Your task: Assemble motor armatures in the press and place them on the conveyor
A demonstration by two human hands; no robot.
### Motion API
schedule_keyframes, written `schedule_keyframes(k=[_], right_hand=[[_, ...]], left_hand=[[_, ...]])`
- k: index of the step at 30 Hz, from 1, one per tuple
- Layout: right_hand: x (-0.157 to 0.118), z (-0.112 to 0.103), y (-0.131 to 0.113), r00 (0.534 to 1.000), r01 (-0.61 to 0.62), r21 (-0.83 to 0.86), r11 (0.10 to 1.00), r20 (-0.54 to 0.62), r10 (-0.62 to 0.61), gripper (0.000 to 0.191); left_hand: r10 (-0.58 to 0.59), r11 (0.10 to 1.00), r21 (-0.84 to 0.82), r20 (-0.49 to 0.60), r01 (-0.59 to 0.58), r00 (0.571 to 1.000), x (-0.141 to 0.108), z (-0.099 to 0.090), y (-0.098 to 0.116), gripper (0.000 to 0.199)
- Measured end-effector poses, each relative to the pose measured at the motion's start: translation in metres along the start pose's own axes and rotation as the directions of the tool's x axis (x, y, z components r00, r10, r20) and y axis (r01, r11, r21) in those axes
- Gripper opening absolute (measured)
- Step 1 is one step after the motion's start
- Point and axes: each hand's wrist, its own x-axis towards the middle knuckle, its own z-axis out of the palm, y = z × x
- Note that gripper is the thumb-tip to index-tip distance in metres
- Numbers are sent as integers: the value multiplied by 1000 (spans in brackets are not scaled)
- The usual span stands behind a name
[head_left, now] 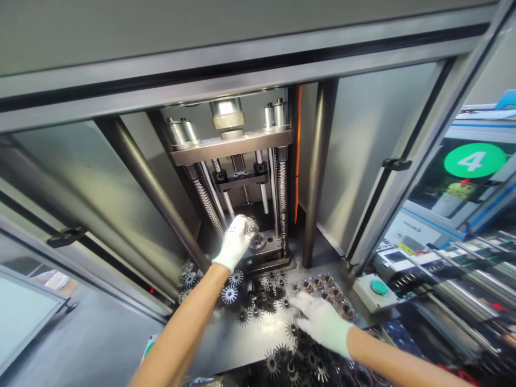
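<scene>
My left hand (236,241), in a white glove, is closed on a slotted metal rotor core (250,223) with toothed edges. It holds the core just above the round metal seat (258,242) at the base of a press. My right hand (320,318), also gloved, is over the worktable with its fingers apart and nothing visible in them. Near its fingertips lie small dark toothed pieces (286,305). Close beside that hand, copper-coloured ring parts (325,295) sit in a clear tray. Several larger slotted cores (229,294) stand by my left forearm.
The press's upper plate (234,145) rides on guide rods with springs. Thick posts (320,177) flank the opening. A box with a green button (379,287) stands at the right, beside a rail assembly (455,279). More toothed pieces (282,363) fill the table's front edge.
</scene>
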Motion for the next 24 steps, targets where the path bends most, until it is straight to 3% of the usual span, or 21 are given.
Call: schedule_keyframes(k=[3,6,9,14,17,19,21,24], right_hand=[[-31,28,6,985,0,-79,997,172,14,52],[-28,32,2,988,23,-19,1000,156,-19,44],[-21,24,1,993,-6,63,998,121,-1,37],[-29,0,7,1000,-5,187,982,21,1,27],[-36,-22,8,999,42,281,959,-42,-31,23],[-41,-36,9,996,80,320,944,-53,-67,22],[-47,-47,11,989,147,366,919,-86,-124,24],[-52,-54,17,975,218,443,870,-130,-178,31]], left_hand=[[46,984,158,201,-78,979,28,-1,3,23],[-31,968,249,270,-39,962,47,4,6,25],[-144,951,303,276,56,950,48,22,2,25],[-275,917,365,294,158,915,24,64,-7,24],[-320,901,389,300,192,898,18,72,1,32],[-342,891,406,313,201,886,14,64,11,39],[-344,885,424,316,193,884,2,44,21,49],[-339,878,450,336,166,879,-49,-2,26,48]])
